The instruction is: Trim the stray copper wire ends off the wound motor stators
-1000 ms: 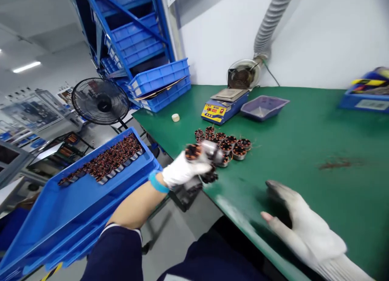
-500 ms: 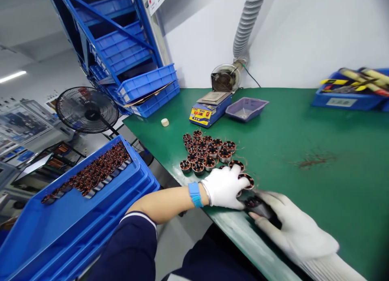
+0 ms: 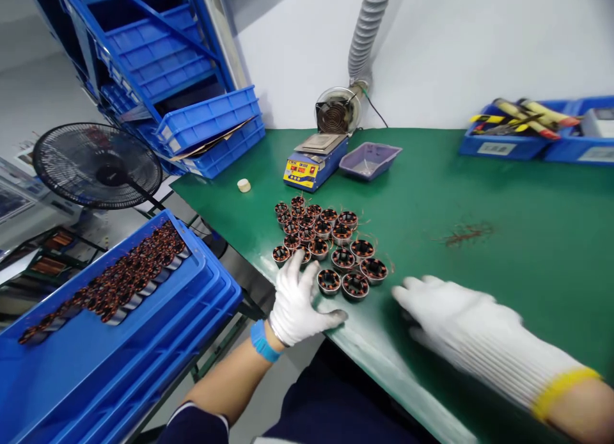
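A cluster of wound stators [image 3: 326, 239] is set upright on the green counter [image 3: 480, 194] near its front edge. The gloved left hand [image 3: 300, 300] is spread just beside them, the right hand [image 3: 451, 306] spread flat nearby, nothing gripped. Many more stators are left in the blue tray [image 3: 115, 316].

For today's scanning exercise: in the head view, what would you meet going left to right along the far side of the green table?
Stacked blue plastic crates → small cream round cap → blue-and-yellow box-shaped bench unit → shallow purple plastic tray → blue bins of yellow-handled tools.
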